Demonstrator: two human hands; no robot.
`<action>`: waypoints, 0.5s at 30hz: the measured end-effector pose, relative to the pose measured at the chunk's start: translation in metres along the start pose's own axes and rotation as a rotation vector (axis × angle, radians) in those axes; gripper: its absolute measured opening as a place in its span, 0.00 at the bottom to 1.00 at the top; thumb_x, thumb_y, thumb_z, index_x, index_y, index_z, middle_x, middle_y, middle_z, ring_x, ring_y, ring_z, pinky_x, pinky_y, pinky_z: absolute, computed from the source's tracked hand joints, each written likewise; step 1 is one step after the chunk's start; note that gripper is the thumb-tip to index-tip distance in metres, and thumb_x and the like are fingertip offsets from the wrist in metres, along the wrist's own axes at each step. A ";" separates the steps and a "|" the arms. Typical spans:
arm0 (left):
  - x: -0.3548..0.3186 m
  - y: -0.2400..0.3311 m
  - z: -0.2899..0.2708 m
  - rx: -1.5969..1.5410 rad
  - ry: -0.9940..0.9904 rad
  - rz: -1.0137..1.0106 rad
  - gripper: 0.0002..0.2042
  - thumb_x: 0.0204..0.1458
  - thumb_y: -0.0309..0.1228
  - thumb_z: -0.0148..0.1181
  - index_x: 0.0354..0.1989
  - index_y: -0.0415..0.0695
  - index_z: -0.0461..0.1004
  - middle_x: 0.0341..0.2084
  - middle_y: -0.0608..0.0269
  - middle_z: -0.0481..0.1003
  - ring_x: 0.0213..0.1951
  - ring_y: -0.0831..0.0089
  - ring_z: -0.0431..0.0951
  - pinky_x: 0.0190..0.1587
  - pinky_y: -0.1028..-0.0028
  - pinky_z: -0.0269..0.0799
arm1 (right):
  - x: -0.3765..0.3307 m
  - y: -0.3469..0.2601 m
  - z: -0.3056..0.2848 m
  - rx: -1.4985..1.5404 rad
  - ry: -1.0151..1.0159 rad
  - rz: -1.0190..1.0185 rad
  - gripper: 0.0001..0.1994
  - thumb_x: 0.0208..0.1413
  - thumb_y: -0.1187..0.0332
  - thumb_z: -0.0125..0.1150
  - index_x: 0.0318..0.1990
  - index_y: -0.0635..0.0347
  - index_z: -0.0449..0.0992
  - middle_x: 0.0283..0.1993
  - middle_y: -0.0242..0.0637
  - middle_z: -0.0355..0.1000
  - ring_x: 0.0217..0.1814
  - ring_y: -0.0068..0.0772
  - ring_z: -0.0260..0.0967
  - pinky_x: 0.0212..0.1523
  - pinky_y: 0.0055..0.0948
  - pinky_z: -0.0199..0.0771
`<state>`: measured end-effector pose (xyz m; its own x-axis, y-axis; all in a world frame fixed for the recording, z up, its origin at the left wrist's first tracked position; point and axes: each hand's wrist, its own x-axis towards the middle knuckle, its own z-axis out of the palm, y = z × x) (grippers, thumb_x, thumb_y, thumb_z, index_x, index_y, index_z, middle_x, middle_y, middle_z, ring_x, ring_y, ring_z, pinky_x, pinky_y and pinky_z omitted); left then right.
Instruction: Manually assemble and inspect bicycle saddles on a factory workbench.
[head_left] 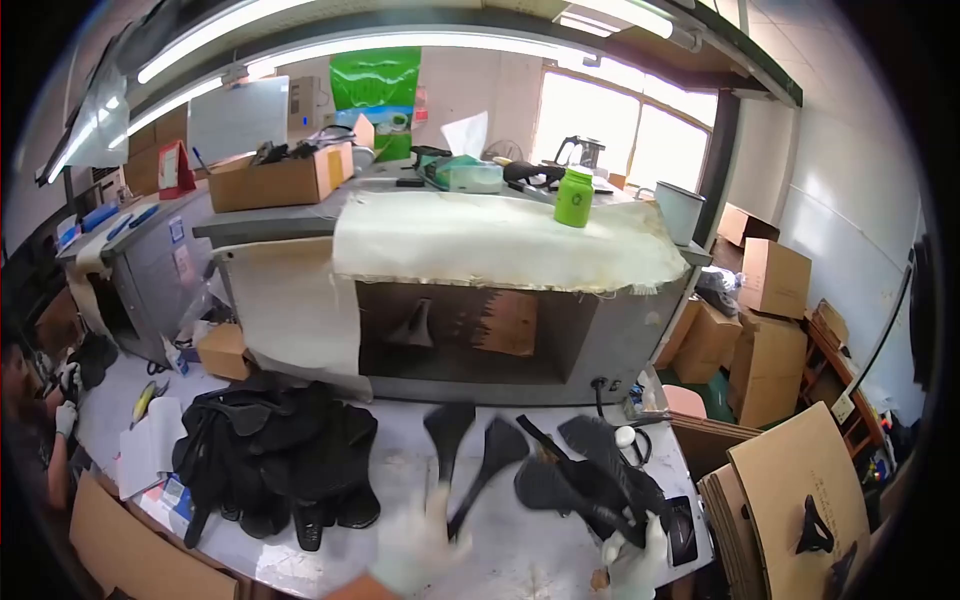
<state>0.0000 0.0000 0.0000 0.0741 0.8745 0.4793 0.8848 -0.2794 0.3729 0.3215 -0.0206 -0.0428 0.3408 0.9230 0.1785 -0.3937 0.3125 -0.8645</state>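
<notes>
Where the bench (402,470) crosses the lower middle of the frame, both gloved hands of the wearer lie along its near edge, in the head view. The left hand (420,545), blurred, is at the lower center; its fingers point up the frame, with the thumb set apart at the right. Directly above it stands the left paddle (449,432), a black piece with a broad upper end and a narrow stem; its long axis runs nearly vertical, the stem meeting the fingers. Beside it, the right paddle (501,450) slants from upper right to lower left, its stem ending near the thumb. Both stems therefore converge on the left hand, clearly the nearer of the two. Whether it grips either stem cannot be told through the blur.

The right hand (640,560), at the lower right, lies at the lower end of the right heap (560,490) of black pieces, whose long axes run chiefly from upper left to lower right, toward that hand. Its fingers look partly bent; their closure, and any hold, cannot be told. A dark flat rectangle (682,530) lies just to its right. The left heap (280,460), also black, occupies the lower left, apart from the left hand. Behind the paddles stands a grey box (620,345).
</notes>
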 end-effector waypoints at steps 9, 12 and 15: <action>-0.151 -0.035 -0.038 -0.389 -0.049 -0.254 0.36 0.47 0.42 0.74 0.64 0.39 0.67 0.31 0.49 0.77 0.33 0.48 0.80 0.38 0.51 0.77 | 0.150 0.094 0.166 0.310 0.060 0.170 0.20 0.72 0.49 0.55 0.51 0.58 0.75 0.34 0.40 0.75 0.28 0.37 0.73 0.30 0.37 0.71; -0.174 -0.065 -0.021 -0.348 0.060 -0.283 0.35 0.49 0.40 0.74 0.64 0.39 0.68 0.31 0.51 0.77 0.31 0.50 0.79 0.37 0.52 0.75 | 0.214 0.143 0.229 0.333 0.097 0.255 0.21 0.71 0.47 0.57 0.55 0.56 0.72 0.38 0.43 0.75 0.31 0.38 0.71 0.31 0.38 0.71; -0.166 -0.069 -0.016 -0.281 0.141 -0.267 0.30 0.52 0.39 0.72 0.63 0.40 0.71 0.33 0.51 0.79 0.33 0.50 0.79 0.37 0.52 0.76 | 0.273 0.177 0.247 0.252 -0.013 0.225 0.25 0.72 0.50 0.56 0.65 0.58 0.64 0.46 0.48 0.76 0.36 0.44 0.78 0.38 0.43 0.80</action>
<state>-0.0805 -0.1323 -0.0920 -0.2219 0.8736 0.4332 0.7029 -0.1646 0.6919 0.1344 0.3421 -0.0313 0.2113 0.9774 0.0034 -0.6570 0.1446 -0.7399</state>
